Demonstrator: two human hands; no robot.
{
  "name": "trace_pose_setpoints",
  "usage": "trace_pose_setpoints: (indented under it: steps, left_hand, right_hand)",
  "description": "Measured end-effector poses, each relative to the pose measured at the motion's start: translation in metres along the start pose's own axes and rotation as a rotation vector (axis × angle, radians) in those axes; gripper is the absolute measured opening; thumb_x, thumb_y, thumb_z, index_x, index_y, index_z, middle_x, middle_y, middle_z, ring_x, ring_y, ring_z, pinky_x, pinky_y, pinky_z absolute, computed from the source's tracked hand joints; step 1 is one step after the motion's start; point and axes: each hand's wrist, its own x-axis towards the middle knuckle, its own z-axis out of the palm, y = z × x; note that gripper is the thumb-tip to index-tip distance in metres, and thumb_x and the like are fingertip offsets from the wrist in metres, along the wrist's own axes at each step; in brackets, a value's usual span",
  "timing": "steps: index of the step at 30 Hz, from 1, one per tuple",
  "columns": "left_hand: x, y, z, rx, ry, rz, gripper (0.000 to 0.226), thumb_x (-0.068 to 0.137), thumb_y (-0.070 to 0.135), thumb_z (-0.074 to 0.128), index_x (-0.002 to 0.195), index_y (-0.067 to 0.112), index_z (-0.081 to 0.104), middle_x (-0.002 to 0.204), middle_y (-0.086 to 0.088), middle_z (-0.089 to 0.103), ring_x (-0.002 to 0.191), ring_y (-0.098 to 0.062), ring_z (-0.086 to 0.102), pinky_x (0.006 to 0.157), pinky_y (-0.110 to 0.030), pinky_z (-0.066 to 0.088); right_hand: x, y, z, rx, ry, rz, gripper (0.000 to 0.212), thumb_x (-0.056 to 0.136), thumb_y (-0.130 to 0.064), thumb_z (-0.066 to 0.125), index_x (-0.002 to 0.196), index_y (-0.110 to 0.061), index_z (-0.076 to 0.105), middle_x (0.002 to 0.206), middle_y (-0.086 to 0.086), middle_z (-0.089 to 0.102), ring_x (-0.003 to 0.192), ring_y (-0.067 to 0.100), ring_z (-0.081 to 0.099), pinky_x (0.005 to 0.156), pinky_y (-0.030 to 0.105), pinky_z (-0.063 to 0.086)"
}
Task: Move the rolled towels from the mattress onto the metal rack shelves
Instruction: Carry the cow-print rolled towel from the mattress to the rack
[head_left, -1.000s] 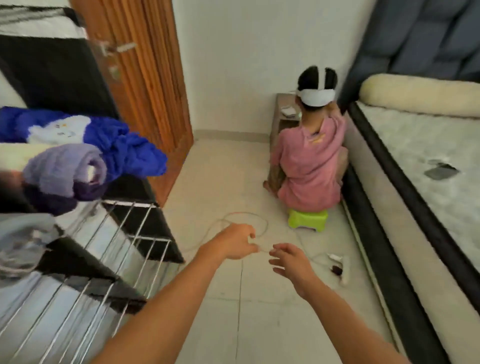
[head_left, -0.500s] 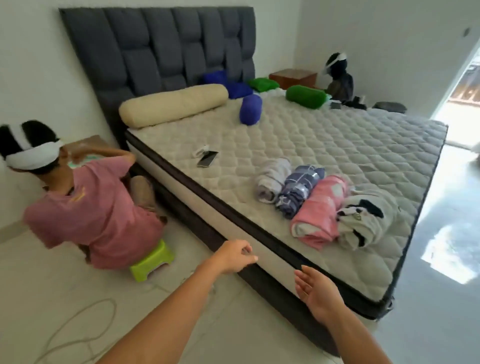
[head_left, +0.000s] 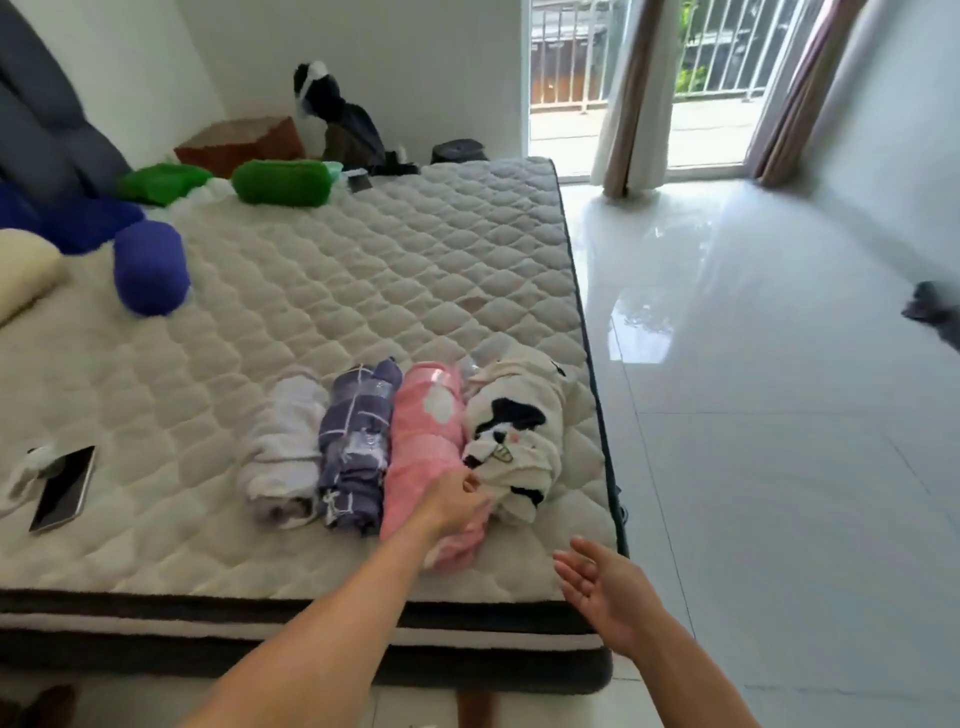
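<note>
Towels (head_left: 405, 447), four rolled side by side on the mattress (head_left: 337, 291), lie under the left hand (head_left: 457, 501) pinching the pink one; right hand (head_left: 605, 590) open beside; next, lifting.

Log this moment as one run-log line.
stage: reaching for next towel | left hand: over pink towel, grasp unclear | right hand: open, empty | on mattress: four rolled towels

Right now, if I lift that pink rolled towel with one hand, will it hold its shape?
Probably not fully: the pink towel looks soft and fleecy, so its ends would likely droop. Its near end already looks loose under the left hand, so it may unroll. It seems light.
</note>
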Motion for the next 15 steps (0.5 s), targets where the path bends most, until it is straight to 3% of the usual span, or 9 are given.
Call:
trace_pose_setpoints:
  steps: [2, 5, 7, 11, 15]
  left_hand:
    - [0.041, 0.011, -0.013, 0.040, 0.002, 0.017, 0.019, 0.085, 0.024, 0.061, 0.099, 0.011, 0.065, 0.089, -0.002, 0.062, 0.084, -0.018, 0.054, 0.073, -0.027, 0.042]
    - [0.097, 0.017, -0.033, 0.081, 0.001, 0.018, 0.018, 0.084, 0.022, 0.060, 0.098, 0.011, 0.063, 0.091, -0.004, 0.062, 0.088, -0.021, 0.056, 0.074, -0.027, 0.041]
    - [0.131, 0.020, -0.043, 0.103, 0.000, 0.015, 0.027, 0.084, 0.019, 0.059, 0.108, 0.007, 0.062, 0.101, -0.009, 0.065, 0.098, -0.026, 0.059, 0.079, -0.028, 0.042]
    - [0.186, 0.034, -0.058, 0.102, -0.007, 0.029, 0.042, 0.086, 0.022, 0.061, 0.124, 0.005, 0.053, 0.124, -0.015, 0.062, 0.116, -0.031, 0.056, 0.093, -0.032, 0.042]
    - [0.226, 0.050, -0.066, 0.081, -0.099, 0.057, 0.057, 0.084, 0.029, 0.066, 0.132, 0.008, 0.044, 0.131, -0.012, 0.058, 0.121, -0.029, 0.053, 0.095, -0.032, 0.041]
  right_hand:
    - [0.025, -0.006, 0.016, -0.007, 0.030, 0.012, 0.039, 0.097, -0.015, 0.048, 0.133, -0.002, 0.047, 0.124, 0.025, 0.054, 0.118, 0.034, 0.053, 0.098, 0.040, 0.043]
    - [0.061, -0.009, 0.045, -0.075, 0.081, 0.061, 0.046, 0.096, -0.019, 0.051, 0.138, -0.004, 0.044, 0.135, 0.026, 0.049, 0.127, 0.035, 0.049, 0.101, 0.040, 0.043]
    - [0.083, -0.010, 0.064, -0.072, 0.098, 0.087, 0.049, 0.095, -0.023, 0.053, 0.140, -0.007, 0.042, 0.138, 0.028, 0.047, 0.126, 0.035, 0.049, 0.099, 0.039, 0.044]
    - [0.117, -0.010, 0.089, -0.009, 0.111, 0.144, 0.042, 0.091, -0.039, 0.057, 0.124, -0.015, 0.050, 0.124, 0.023, 0.057, 0.113, 0.034, 0.058, 0.100, 0.041, 0.046]
    - [0.141, -0.018, 0.096, 0.173, 0.186, 0.133, 0.047, 0.084, -0.050, 0.061, 0.114, -0.014, 0.057, 0.120, 0.018, 0.063, 0.109, 0.032, 0.062, 0.093, 0.043, 0.052]
